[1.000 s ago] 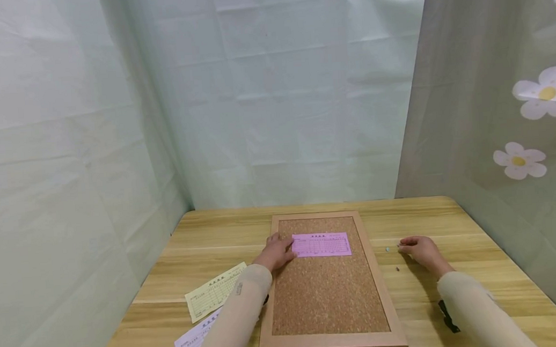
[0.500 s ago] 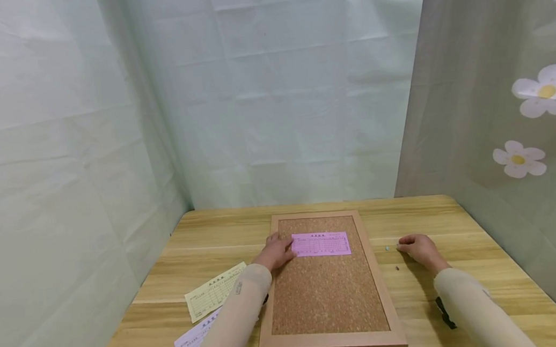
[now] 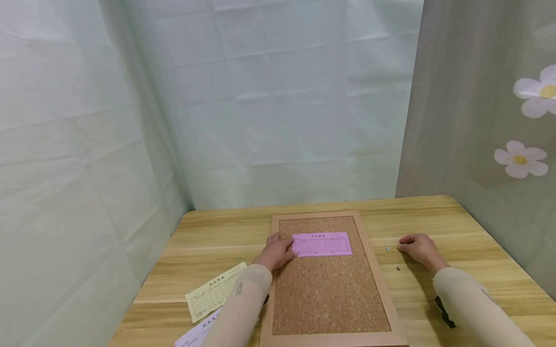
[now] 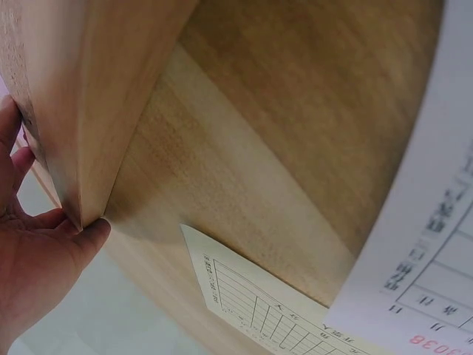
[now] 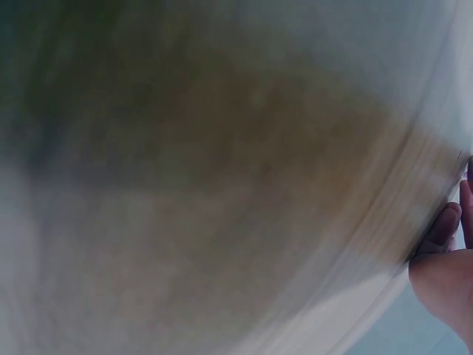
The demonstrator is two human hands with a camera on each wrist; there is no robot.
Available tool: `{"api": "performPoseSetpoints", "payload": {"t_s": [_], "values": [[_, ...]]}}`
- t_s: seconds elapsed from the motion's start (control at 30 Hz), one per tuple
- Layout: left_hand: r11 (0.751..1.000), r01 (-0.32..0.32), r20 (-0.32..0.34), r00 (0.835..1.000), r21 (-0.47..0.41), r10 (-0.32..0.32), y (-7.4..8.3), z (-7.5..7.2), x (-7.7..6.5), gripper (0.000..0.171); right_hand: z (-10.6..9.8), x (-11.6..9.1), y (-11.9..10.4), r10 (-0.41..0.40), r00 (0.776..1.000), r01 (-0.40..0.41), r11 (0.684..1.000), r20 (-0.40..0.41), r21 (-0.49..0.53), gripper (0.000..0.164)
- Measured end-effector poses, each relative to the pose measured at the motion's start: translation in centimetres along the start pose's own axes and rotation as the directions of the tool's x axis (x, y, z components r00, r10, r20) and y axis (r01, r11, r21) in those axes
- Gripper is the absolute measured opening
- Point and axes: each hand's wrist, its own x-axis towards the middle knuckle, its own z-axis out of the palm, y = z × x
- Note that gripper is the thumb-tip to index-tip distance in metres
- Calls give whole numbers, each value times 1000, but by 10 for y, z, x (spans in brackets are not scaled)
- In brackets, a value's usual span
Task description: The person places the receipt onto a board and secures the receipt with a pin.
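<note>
A framed corkboard [image 3: 327,299] lies on the table with a pink printed slip [image 3: 320,244] flat on its upper part. My left hand [image 3: 275,253] rests across the board's left frame, fingertips at the slip's left edge. In the left wrist view, one fingertip of that hand [image 4: 44,251] touches the frame's outer side. To the right of the board, my right hand [image 3: 421,250] has thumb and fingers brought together low at the tabletop; whether something tiny is between them is hidden. Beside it lie a tiny teal thing [image 3: 387,248] and a tiny dark thing [image 3: 398,268].
A yellow printed slip [image 3: 216,292] and a white printed slip [image 3: 193,340] lie left of the board, partly under the left sleeve [image 3: 235,321]. The wooden table [image 3: 435,211] is walled by pale curtains [image 3: 278,114], with flower prints on the right one.
My right hand has shifted very slightly left; the small pale thing seen at its fingertips earlier is out of sight now. My left hand and the pink slip have stayed put.
</note>
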Motion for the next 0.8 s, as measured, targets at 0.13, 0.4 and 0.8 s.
{"api": "performPoseSetpoints", "payload": {"t_s": [0.13, 0.4, 0.8], "values": [[1000, 3, -1, 1000, 2, -3, 1, -1, 0, 54, 0, 1, 1, -3, 1000, 3, 1000, 0, -8, 29], [1000, 3, 2, 1000, -1, -3, 1, -1, 0, 54, 0, 2, -1, -17, 1000, 17, 1000, -13, -18, 26], [1000, 1, 4, 1000, -17, -1, 0, 1, -1, 54, -1, 0, -2, -17, 1000, 17, 1000, 2, -25, 26]]}}
